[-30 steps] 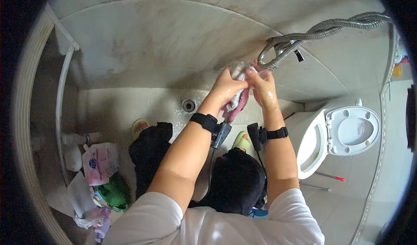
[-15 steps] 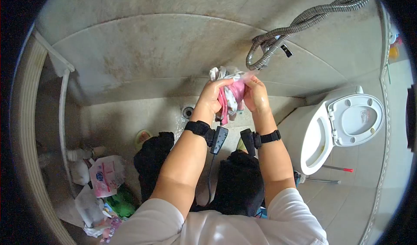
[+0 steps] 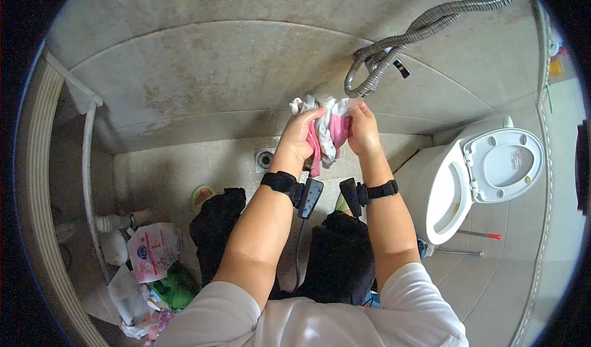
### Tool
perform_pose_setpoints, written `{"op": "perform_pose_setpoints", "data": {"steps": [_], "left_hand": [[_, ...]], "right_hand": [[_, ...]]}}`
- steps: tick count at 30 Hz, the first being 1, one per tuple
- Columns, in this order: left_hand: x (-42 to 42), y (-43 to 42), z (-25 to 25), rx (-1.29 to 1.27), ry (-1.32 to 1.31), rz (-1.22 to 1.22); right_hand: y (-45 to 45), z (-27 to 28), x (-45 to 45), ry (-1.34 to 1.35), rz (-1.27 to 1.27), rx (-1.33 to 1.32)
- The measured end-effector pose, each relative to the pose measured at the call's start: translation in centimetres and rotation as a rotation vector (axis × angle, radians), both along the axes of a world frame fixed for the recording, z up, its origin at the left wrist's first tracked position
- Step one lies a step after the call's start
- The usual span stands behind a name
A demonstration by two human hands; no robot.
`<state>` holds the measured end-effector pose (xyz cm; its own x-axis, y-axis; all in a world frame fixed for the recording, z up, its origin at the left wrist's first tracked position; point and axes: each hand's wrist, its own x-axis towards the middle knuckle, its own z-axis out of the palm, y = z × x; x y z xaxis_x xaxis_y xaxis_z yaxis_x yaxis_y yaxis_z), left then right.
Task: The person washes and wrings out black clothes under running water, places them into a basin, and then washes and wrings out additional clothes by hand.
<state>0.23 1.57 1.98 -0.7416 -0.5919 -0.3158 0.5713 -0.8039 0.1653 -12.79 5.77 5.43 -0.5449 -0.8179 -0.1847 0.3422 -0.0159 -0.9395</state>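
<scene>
Both hands hold a bunched pink and white cloth [image 3: 327, 131] in front of the tiled wall. On its left side, my left hand [image 3: 300, 135] is closed, with the thumb pressed across the top. My right hand [image 3: 363, 129] grips the right side, pinching the upper edge. The fabric hangs in folds between the hands, and its lower end dangles above the floor. What kind of garment or cloth it is, I cannot tell. Wet shine shows on both hands. A coiled metal shower hose [image 3: 394, 45] hangs just above my right hand.
A floor drain [image 3: 265, 159] lies left of my left hand. At the right stands a toilet [image 3: 444, 205] with its lid raised, near a red-tipped rod [image 3: 486, 235]. A pink and white packet [image 3: 154, 251], a green bag [image 3: 175, 288] and a white pipe [image 3: 91, 181] are at the left.
The cloth is spread a little wider between my hands, showing more white fabric at the top. Both hands keep their grip. The view has shifted slightly.
</scene>
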Motion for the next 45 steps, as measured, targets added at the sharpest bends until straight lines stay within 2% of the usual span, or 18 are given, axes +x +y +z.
{"op": "perform_pose_setpoints", "data": {"steps": [3,5,6,8,9,11,12,13,16,23,25,33,36,37,39,41,43,45], "left_hand": [[-0.5,-0.4,-1.4,0.004,0.016,0.012],[-1.0,-0.5,-2.2,0.018,0.013,0.026],[-1.1,-0.5,-2.4,0.033,0.012,0.04],[-1.4,-0.5,-2.8,0.042,-0.002,0.054],[-1.3,-0.4,-2.5,0.053,-0.016,0.069],[-1.1,-0.4,-2.2,0.027,-0.027,0.063],[-1.0,-0.4,-2.2,0.001,-0.037,0.058],[-1.0,-0.3,-2.2,0.001,-0.037,0.058],[-0.8,-0.3,-1.6,-0.128,-0.068,0.056],[-0.7,-0.6,-2.8,-0.111,-0.199,0.1],[-0.3,-0.7,-2.8,-0.134,-0.271,0.018],[-0.8,0.4,-2.1,-0.217,-0.1,-0.035],[-0.2,0.3,-0.7,-0.243,-0.104,-0.016],[-0.3,-0.2,-1.8,-0.246,-0.105,-0.02],[-0.4,-0.9,-3.8,-0.195,-0.059,-0.032],[0.1,-0.6,-1.6,-0.115,-0.076,-0.023],[0.6,-0.7,-1.0,-0.114,0.02,-0.066],[0.9,-0.8,-0.6,-0.164,0.028,-0.09]], "right_hand": [[-0.2,-0.8,-0.8,0.205,0.021,0.088],[-0.4,-0.9,-0.8,0.312,-0.118,0.094],[-0.4,-0.8,-0.2,0.311,-0.118,0.093],[-0.5,-0.7,1.1,0.525,-0.021,0.014],[-0.3,-0.2,1.3,0.525,-0.022,0.015],[0.0,0.9,1.6,0.523,0.22,0.276],[0.0,1.1,1.3,0.411,0.229,0.359],[0.1,1.1,1.0,0.41,0.229,0.359],[0.3,1.5,1.0,0.086,0.143,0.049],[0.5,2.5,-2.3,0.267,0.102,-0.138],[1.0,3.9,-1.9,0.28,0.101,-0.099],[2.6,3.5,0.7,0.48,0.446,0.105],[3.1,3.0,0.6,0.184,0.354,0.014],[3.3,2.2,-0.2,0.182,0.35,0.011],[3.8,-0.8,-2.9,0.071,0.265,0.152],[3.9,-3.9,-3.2,0.03,0.223,0.342],[3.4,-5.3,-1.4,-0.165,0.176,0.429],[2.9,-4.9,0.0,-0.256,0.233,0.357]]}}
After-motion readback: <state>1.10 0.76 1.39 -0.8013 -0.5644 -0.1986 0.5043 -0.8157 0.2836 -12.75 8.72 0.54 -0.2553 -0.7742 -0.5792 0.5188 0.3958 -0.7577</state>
